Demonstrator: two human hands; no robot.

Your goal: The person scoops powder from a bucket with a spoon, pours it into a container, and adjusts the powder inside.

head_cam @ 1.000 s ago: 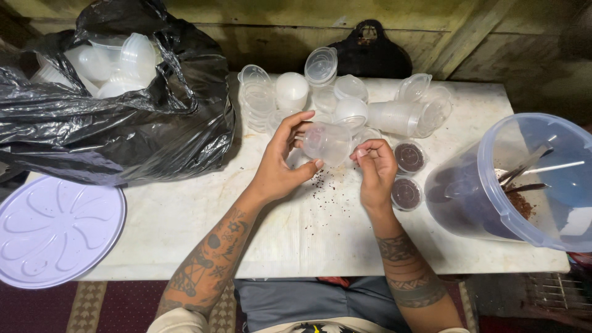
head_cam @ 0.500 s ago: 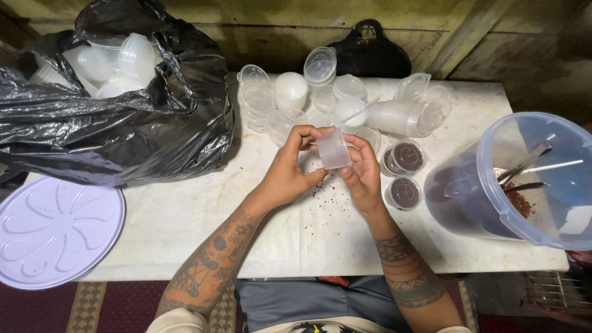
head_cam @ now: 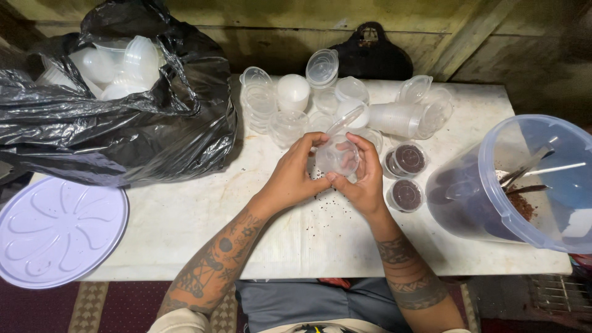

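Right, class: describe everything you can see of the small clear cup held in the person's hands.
The small clear cup looks like thin, see-through plastic, round, with a hinged lid standing open at its top. It appears empty. It is held above the white table, tipped on its side, between both hands: the left hand cups its left side, the right hand grips its right side and bottom edge. Dark crumbs lie on the table below it.

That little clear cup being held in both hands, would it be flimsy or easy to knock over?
The clear cup looks thin-walled and empty, so probably very light and somewhat flexible under a squeeze. The left hand and right hand cradle it with fingertips only. Set down empty, it would likely tip or slide at a nudge.
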